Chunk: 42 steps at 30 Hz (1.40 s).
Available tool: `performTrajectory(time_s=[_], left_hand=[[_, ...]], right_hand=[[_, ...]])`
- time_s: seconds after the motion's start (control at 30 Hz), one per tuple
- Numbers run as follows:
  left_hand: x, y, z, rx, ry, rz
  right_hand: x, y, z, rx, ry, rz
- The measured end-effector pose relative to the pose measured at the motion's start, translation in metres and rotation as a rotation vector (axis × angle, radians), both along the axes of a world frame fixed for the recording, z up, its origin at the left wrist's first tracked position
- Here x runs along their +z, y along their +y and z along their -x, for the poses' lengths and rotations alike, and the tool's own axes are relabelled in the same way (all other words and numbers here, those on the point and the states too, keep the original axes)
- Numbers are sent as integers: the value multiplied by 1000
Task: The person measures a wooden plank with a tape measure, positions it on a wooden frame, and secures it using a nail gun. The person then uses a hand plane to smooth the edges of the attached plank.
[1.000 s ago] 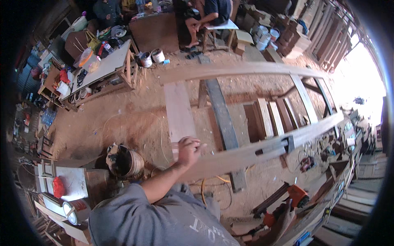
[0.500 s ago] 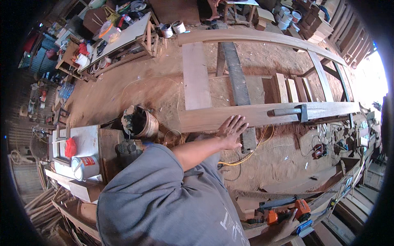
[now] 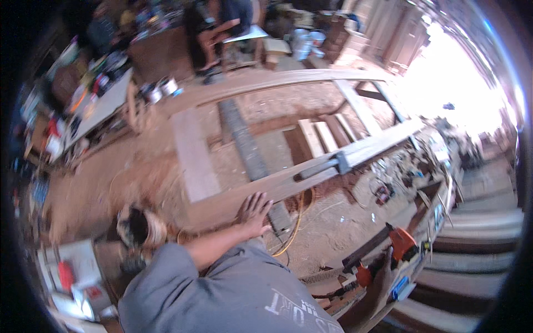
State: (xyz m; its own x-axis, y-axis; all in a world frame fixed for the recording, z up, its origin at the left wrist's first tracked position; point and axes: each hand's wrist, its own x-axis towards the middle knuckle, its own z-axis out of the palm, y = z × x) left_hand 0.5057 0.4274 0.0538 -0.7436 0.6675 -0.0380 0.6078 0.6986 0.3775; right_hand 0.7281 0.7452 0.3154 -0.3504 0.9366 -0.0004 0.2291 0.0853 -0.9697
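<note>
My left hand lies with its fingers spread on the near rail of a large wooden frame, close to its left end. At the lower right my right hand is wrapped around an orange-and-black cordless drill, its chuck pointing left. Part of that hand is hidden behind the drill and blurred. On the near rail, right of my left hand, lies a hammer-like tool with a dark head. A wide pale board joins the frame's rails at the left.
A dark beam runs beneath the frame. A yellow cable trails on the dirt floor beside my body. To the left stand a bucket and a cluttered table. Another person sits at the back. Stacked planks lie at the right.
The view has turned, so the frame now slants up to the right. My right hand has raised the drill away from the bench edge. My left hand stays on the rail.
</note>
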Motion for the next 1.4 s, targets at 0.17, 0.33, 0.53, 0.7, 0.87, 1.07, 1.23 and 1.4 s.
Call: performTrajectory(time_s=[0.17, 0.33, 0.53, 0.7, 0.87, 1.07, 1.23, 1.4], left_hand=[[-9, 15, 11, 79, 14, -176], [-12, 44, 29, 165, -25, -350], [11, 124, 58, 198, 52, -485], [19, 245, 100, 135, 197, -681], [18, 413, 129, 46, 202, -793], [31, 566, 191, 53, 47, -379], [-16, 629, 243, 208, 260, -200], [-15, 651, 255, 191, 8, 105]], right_hand=[[4, 24, 15, -8, -99, 94], [20, 34, 43, 62, -79, 216], [10, 110, 63, 84, -107, 261], [-23, 227, 98, 247, -90, 329], [-77, 367, 136, 213, -166, 339], [-82, 487, 195, 168, -294, 336], [-75, 580, 224, 346, -201, 292], [-13, 645, 261, 474, -340, 22]])
